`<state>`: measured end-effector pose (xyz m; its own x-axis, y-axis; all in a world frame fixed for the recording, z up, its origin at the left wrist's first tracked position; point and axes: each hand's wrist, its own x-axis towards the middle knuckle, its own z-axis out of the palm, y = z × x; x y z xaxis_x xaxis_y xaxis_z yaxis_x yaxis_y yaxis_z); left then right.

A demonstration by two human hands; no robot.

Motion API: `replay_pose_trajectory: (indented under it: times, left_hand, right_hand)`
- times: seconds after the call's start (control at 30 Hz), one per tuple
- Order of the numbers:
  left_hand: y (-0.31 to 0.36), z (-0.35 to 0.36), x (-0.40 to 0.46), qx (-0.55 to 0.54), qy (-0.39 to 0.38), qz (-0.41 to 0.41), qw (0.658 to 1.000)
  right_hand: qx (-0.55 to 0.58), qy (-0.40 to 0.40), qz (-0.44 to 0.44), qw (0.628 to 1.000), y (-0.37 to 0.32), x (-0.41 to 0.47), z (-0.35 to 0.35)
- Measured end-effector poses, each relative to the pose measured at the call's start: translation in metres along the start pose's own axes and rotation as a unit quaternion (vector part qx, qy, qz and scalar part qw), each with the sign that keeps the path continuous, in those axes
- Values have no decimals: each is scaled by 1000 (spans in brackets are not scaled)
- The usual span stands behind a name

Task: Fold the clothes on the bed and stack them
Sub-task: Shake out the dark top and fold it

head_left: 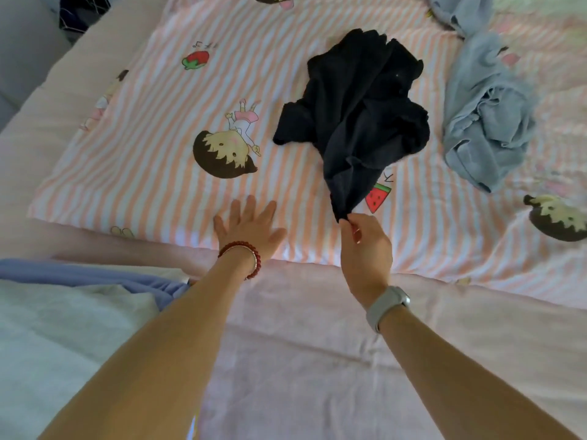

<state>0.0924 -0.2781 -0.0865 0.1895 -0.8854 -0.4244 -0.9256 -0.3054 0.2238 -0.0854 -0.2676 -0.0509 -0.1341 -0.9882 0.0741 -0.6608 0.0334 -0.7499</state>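
Observation:
A crumpled black garment (359,112) lies on the pink-striped cartoon bedcover (178,147), right of centre. My right hand (365,246), with a grey watch on its wrist, pinches the garment's near corner between thumb and fingers. My left hand (251,227) is flat and open on the cover, fingers spread, to the left of that corner and holding nothing; a red bead bracelet circles its wrist. A rumpled light-blue garment (486,122) lies to the right of the black one, apart from it. Another light-blue piece (460,11) sits at the top right edge.
A plain pink sheet (301,344) covers the near part of the bed. Folded pale-green and lilac cloth (63,312) lies at the near left. The bed's left edge runs diagonally at the upper left, with a grey surface (22,49) beyond it.

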Motion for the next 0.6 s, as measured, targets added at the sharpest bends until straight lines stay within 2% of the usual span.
replay_pose_trajectory:
  times: [0.07, 0.13, 0.17, 0.23, 0.3, 0.37, 0.4, 0.43, 0.53, 0.6]
  left_hand:
    - [14, -12, -22, -175, 46, -42, 983]
    - [33, -17, -60, -383, 96, -86, 915]
    - [42, -16, -82, -425, 103, -82, 895]
    - [56, -2, -131, -467, 62, -54, 881]
    - [64, 16, -172, -515, -38, -70, 854]
    - [68, 30, -205, -574, -135, -112, 800]
    - [71, 36, -219, -595, -150, -124, 780]
    - [74, 41, -234, -591, -143, -123, 784]
    - [81, 62, -285, -503, -85, -91, 855]
    - [78, 79, -328, -426, -94, -49, 899]
  right_hand:
    - [16, 3, 9, 1000, 13, -42, -28]
    - [4, -22, 22, 999, 24, -87, -51]
    - [-3, -33, 33, 999, 29, -110, -61]
    - [-6, -51, 51, 997, 36, -153, -78]
    - [-7, -80, 57, 995, 40, -189, -95]
    - [-18, -121, 47, 991, 42, -222, -114]
    - [-25, -143, 39, 989, 42, -238, -123]
    - [-31, -170, 36, 984, 44, -256, -132]
    - [-17, -288, 84, 954, 47, -305, -163]
    - [-7, -338, 141, 931, 56, -329, -186]
